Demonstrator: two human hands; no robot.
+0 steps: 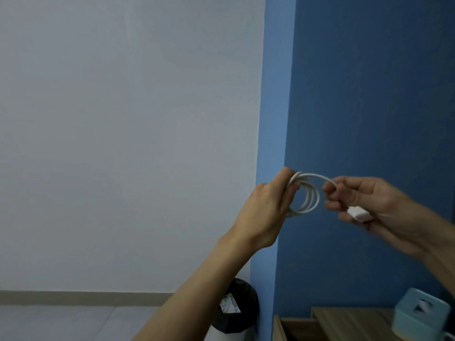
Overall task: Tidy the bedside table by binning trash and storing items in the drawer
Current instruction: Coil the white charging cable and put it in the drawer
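The thin white cable [310,193] looks like smooth, bendy plastic with a soft shine. Its small white plug block [432,212] looks like hard, smooth plastic. At 5 o'clock, the brown bedside table [349,318] looks like wood with lines of grain and a dull, matt top. On it, the pale blue box [418,316] looks like smooth plastic. At 6 o'clock, the black bin bag [242,308] looks like thin, crinkly plastic. The 2 walls, white [123,143] and blue [369,94], look painted and matt.
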